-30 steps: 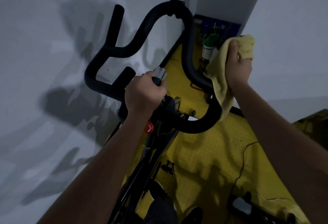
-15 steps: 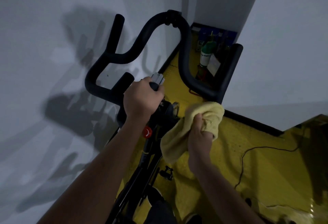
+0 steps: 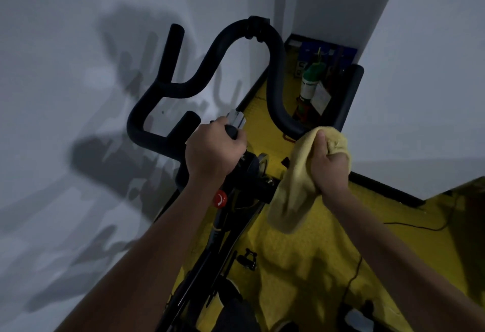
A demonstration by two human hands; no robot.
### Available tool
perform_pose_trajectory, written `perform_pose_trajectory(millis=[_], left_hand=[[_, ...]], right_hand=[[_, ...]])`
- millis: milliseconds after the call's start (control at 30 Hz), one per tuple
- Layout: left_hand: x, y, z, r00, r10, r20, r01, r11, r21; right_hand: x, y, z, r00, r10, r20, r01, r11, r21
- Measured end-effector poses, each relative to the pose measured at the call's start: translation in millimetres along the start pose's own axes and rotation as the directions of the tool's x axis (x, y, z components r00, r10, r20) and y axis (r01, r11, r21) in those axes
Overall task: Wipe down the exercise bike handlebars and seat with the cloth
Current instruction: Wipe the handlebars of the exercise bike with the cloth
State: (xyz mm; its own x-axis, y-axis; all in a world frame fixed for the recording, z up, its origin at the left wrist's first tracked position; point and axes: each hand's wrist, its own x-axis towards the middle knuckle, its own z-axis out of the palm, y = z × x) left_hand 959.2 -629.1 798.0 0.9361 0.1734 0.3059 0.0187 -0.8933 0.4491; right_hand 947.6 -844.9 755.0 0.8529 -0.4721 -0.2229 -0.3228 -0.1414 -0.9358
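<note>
Right grip (image 3: pixel 331 167): fist closed around yellow cloth (image 3: pixel 296 187), bunched over the handlebar's (image 3: pixel 275 69) right bend, tail hanging below. Left grip (image 3: pixel 214 151): closed on black central bar end. Red knob (image 3: pixel 220 199) beneath. Yellow floor (image 3: pixel 301 266).

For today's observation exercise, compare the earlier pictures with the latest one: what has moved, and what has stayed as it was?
The right hand, gripping the yellow cloth throughout, slid it from the upright right tip of the handlebars down to the low bend near the stem, then partway back up and outward. The tip is now uncovered. The left hand kept its grip on the central bar.
</note>
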Motion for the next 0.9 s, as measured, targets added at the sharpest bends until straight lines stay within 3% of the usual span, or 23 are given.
perform_pose_trajectory(millis=[133, 300, 433, 667, 767, 900], left_hand=[[0, 0, -1, 1.000, -0.015, 0.011, 0.015, 0.999, -0.032], [1, 0, 0, 1.000, -0.004, 0.008, 0.004, 0.999, -0.042], [0, -1, 1, 0.999, -0.033, 0.004, 0.033, 0.999, -0.019], [-2, -1, 1, 1.000, -0.017, -0.007, 0.017, 1.000, -0.003], [-3, -1, 0, 1.000, -0.014, -0.006, 0.014, 1.000, -0.022], [-4, -1, 0, 1.000, 0.013, -0.025, -0.013, 1.000, -0.025]], right_hand=[[46, -31, -6, 0.998, -0.069, 0.004, 0.069, 0.997, -0.035], [69, -44, -5, 0.987, -0.155, -0.041, 0.157, 0.985, 0.071], [56, -36, -4, 0.997, -0.075, 0.016, 0.072, 0.985, 0.157], [-43, 12, -2, 0.961, 0.240, 0.136, -0.272, 0.911, 0.310], [-73, 28, 7, 0.968, 0.221, 0.120, -0.250, 0.883, 0.396], [-62, 27, 11, 0.988, 0.149, 0.037, -0.152, 0.916, 0.371]])
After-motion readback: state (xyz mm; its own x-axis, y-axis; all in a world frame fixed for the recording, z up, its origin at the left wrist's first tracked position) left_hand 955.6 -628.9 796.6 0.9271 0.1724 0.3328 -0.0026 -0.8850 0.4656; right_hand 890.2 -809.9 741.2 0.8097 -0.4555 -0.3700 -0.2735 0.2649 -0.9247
